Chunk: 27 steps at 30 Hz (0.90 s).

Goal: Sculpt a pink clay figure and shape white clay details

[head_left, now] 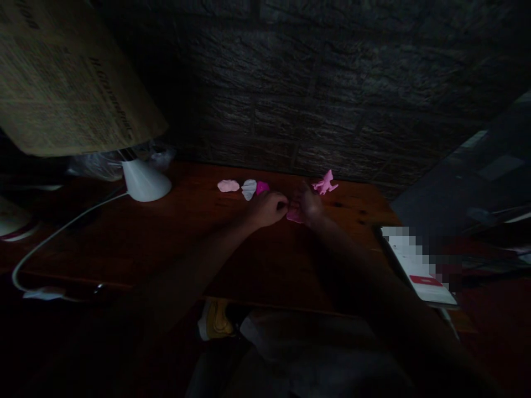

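Observation:
My left hand (269,209) is above the table with its fingers curled and thumb and forefinger pinched together. What it pinches is too dark to see. Close beside it is my right hand (308,205), its fingers bent inward toward the left fingertips; their contents are not clear. A flat pink piece (294,216) shows just under the right fingers. Behind that hand stands a small pink figure (326,183) with pointed limbs. To the left lie a magenta piece (261,188), partly behind my left hand, a white fan-shaped piece (249,189) and a pale pink flat lump (228,186).
A lamp with a white base (148,182) and newsprint shade (78,83) stands left, its white cord (62,229) hanging over the edge. A phone-like device (415,265) lies at the table's right edge. A dark brick-patterned wall (282,83) rises behind the wooden table (186,221).

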Motion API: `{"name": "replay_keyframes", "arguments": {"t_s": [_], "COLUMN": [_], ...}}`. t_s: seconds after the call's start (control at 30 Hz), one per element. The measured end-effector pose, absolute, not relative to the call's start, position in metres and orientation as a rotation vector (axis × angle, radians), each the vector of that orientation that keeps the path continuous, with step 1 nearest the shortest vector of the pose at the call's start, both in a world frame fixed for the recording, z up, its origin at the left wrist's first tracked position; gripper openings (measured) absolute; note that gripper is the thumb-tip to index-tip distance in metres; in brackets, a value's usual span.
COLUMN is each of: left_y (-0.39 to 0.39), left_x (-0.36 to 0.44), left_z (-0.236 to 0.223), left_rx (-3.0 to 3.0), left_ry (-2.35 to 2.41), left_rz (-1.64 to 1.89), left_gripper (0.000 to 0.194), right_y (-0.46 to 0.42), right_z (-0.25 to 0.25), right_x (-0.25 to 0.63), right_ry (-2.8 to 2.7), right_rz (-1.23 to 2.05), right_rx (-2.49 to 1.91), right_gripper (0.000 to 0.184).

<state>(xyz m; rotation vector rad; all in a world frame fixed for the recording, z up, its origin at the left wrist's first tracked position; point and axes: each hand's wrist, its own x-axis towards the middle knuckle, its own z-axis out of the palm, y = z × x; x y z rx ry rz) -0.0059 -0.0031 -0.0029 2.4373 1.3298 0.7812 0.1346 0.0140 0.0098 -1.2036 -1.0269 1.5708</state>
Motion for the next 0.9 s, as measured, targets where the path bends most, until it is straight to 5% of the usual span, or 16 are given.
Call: {"name": "replay_keyframes", "arguments": {"t_s": [0.5, 0.77, 0.9], "left_y": [0.006, 0.009, 0.008], "left_x": [-0.018, -0.018, -0.018], "left_z": [-0.009, -0.017, -0.018], "left_rx": [2.651, 2.516, 2.526], "left_ry": [0.899, 1.089, 1.098], "left_rz": [0.498, 0.736, 0.669], "left_gripper": [0.030, 0.040, 0.036], "right_y": [0.006, 0.004, 0.006], "right_z": [0.037, 0.040, 0.038], "right_x": [0.164, 0.183, 0.195], "right_ry": [-1.009, -1.923, -2.282], "right_rz": [1.580, 0.679, 0.685], "right_rx": [-1.048, -1.474, -1.490], "right_gripper": [0.059, 0.045, 0.030]}}
